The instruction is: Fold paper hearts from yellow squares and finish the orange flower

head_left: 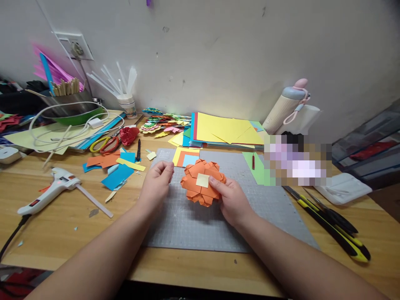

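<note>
An orange folded-paper flower is in my right hand, which grips its right edge. A small pale yellow paper square lies at the flower's centre, and my right thumb presses on the square's right side. To the left of the flower, apart from it, my left hand is closed with thumb and fingers together. Nothing sticks out of it, and its inside is hidden. Both hands are above a grey cutting mat.
A glue gun with a glue stick lies left, near paper scraps and scissors. Behind the mat are coloured sheets and paper flowers. A utility knife and black scissors lie right, below a leaning bottle.
</note>
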### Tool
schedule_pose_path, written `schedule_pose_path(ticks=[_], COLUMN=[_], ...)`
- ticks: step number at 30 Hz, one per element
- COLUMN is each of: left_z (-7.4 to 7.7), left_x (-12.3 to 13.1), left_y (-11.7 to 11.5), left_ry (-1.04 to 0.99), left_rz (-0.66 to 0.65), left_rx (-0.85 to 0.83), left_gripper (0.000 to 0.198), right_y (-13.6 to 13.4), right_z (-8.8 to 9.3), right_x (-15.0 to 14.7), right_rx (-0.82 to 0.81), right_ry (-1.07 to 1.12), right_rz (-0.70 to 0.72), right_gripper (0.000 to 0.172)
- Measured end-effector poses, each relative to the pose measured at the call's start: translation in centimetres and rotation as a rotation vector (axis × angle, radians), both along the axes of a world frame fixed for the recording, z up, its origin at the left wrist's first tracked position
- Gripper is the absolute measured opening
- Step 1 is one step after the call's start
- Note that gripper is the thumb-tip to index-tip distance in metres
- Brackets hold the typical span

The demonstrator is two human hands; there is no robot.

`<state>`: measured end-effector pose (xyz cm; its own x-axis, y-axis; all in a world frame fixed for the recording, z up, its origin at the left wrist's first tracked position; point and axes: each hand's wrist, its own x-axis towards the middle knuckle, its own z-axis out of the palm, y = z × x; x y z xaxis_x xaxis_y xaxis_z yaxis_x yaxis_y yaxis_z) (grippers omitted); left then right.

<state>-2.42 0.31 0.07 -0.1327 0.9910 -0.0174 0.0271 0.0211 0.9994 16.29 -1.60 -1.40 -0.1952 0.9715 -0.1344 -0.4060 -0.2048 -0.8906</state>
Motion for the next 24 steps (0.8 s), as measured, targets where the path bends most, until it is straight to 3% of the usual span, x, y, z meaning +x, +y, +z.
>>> schedule_pose_path(ticks=[5, 7, 9, 11, 13, 24], left_z=[0.7, 1.2, 1.5, 1.7, 1.7, 1.1], left_x=[0.6, 1.0, 1.1, 1.1, 1.0, 1.1], left_y=[-0.4, -0.7, -1.0, -1.3, -1.5, -1.7], left_ry=[-0.011, -0.047, -0.096, -0.116, -0.092, -0.151], left_rz=[0.038, -0.063, -0.249, -0.420, -0.498, -0.486], left_rx=[0.076, 0.029, -0.099, -0.225, -0.297, -0.317], left_gripper=[0.024, 0.047, 0.060, 0.052, 0.035, 0.026], right_y=[-0.2, -0.3, -0.4, -0.5, -0.5, -0.9], right_z=[0.4, 0.5, 0.5, 0.5, 0.5, 1.0], right_x=[0.0, 0.1, 0.2, 0.2, 0.2, 0.1], right_rx=[0.124, 0.161, 0.191, 0.218, 0.241, 0.316], right_ry=[-0.094, -0.141, -0.178, -0.209, -0.235, -0.246], right_rz=[0.002, 0.058, 0.123, 0.162, 0.184, 0.224], right_gripper=[0.027, 0.027, 0.026, 0.025, 0.024, 0.023])
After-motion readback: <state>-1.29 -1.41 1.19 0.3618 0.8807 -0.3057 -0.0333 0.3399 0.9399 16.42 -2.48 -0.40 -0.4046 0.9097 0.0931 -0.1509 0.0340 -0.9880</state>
